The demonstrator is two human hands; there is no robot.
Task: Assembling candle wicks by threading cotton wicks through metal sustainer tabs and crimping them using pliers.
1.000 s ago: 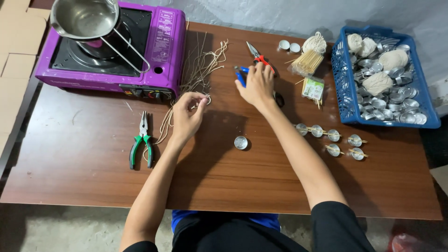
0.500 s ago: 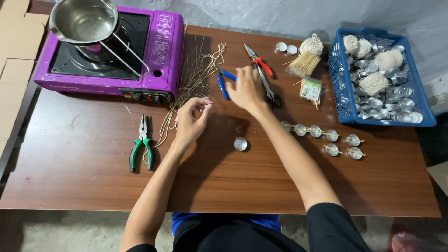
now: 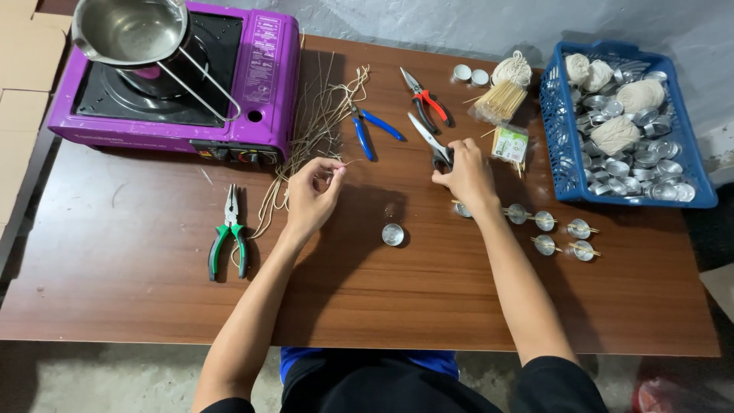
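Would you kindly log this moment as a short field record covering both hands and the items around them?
Left hand: pinches a thin tan wick strand above the table
Right hand: grip on the scissors
Between the hands: one small metal cup
Right of right hand: cups with sticks laid across
Blue basket: metal cups and string balls
Far left: purple stove with steel pan
Pliers: green, blue, red

bare table front-left; tin cups crowd right.
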